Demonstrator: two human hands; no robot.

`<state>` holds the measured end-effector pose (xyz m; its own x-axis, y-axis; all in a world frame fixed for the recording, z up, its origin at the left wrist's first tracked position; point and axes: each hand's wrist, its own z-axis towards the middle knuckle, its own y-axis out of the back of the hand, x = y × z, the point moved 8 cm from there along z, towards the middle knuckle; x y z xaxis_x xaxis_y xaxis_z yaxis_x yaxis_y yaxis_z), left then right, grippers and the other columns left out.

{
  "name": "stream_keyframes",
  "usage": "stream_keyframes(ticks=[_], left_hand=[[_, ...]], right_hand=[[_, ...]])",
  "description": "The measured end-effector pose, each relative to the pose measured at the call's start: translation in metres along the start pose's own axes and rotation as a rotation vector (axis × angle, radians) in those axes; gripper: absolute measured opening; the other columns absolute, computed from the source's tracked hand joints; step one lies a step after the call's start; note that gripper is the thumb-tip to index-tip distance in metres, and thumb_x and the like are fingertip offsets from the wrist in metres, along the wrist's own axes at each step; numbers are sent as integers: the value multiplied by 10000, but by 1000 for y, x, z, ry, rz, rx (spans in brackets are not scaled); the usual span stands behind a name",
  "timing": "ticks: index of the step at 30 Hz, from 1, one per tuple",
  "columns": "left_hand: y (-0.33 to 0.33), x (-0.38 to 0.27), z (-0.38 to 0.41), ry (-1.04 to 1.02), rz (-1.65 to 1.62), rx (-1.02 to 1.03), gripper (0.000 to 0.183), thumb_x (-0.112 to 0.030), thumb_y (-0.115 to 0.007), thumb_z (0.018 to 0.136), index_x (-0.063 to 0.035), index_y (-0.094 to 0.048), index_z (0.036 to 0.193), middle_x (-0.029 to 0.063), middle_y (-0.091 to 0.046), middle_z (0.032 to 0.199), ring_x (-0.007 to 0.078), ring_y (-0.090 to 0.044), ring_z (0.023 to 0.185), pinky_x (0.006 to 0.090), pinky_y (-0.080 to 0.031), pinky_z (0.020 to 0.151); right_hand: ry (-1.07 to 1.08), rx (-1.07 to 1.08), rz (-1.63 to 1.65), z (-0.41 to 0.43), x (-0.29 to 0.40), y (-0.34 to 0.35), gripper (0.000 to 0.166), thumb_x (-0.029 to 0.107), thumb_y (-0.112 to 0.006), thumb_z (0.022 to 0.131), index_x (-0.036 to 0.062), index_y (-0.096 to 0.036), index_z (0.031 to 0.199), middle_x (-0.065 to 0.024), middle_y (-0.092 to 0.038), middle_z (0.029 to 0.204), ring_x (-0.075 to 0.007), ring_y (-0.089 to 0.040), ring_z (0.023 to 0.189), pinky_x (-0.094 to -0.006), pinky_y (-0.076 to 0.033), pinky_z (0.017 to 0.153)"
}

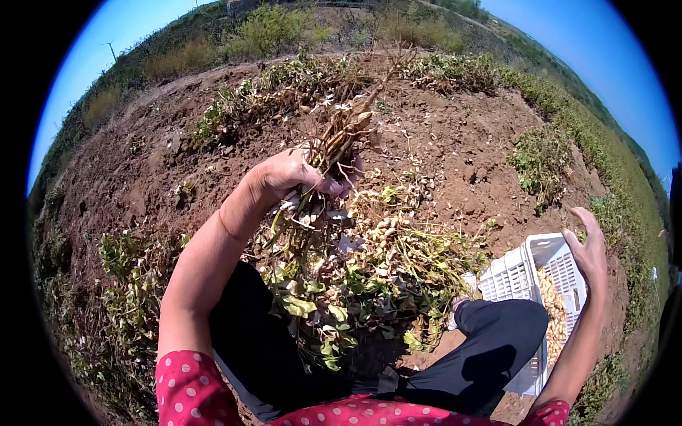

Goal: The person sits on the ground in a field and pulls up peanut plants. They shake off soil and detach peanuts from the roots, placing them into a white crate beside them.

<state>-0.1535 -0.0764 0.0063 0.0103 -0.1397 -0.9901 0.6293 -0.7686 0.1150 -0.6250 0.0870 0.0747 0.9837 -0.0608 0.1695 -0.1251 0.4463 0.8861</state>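
Observation:
My left hand (301, 173) is closed around a bunch of dried peanut plants (346, 128), held up in front of me. Their roots and bare stems point away, and leafy stems hang below my fist. My right hand (589, 247), fingers apart and holding nothing visible, hovers by the far right corner of a white plastic crate (511, 277). Inside the crate lie picked peanuts (554, 314). On the ground between my legs spreads a heap of uprooted peanut plants (415, 261), with a cluster of peanuts (389, 229) showing among the stems.
My bent right knee (506, 325) presses close to the crate's near left side. More pulled plants (298, 80) lie in a row across the brown soil (453, 144). A separate plant clump (541, 162) sits beyond the crate. Green crop rows (623, 154) run along the right.

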Motion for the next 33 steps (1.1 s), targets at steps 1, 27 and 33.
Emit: stream_keyframes(ticks=[1,27,33], left_hand=[[-5,3,-1,-11,-120,24,483,-54,-717,638,3,-602,1103,84,-659,981,166,-616,874,302,-502,785],[39,34,-15,331,31,-434,414,-219,-702,799,-3,-589,1134,104,-671,976,172,-634,882,314,-516,779],[161,-46,-112,-118,868,-1064,316,-293,-659,838,-121,-665,1103,62,-666,981,168,-624,868,333,-506,761]], right_hand=[[-69,81,371,16,59,-20,403,135,-701,770,24,-600,1144,-147,-629,1085,-244,-603,1019,-359,-465,906],[-134,374,619,27,97,-78,225,189,-491,851,30,-579,718,-85,-560,581,-239,-568,576,-339,-436,523],[-681,491,-558,-54,-204,-80,498,327,-604,791,85,-560,1224,-202,-585,1196,-372,-543,1122,-439,-426,940]])
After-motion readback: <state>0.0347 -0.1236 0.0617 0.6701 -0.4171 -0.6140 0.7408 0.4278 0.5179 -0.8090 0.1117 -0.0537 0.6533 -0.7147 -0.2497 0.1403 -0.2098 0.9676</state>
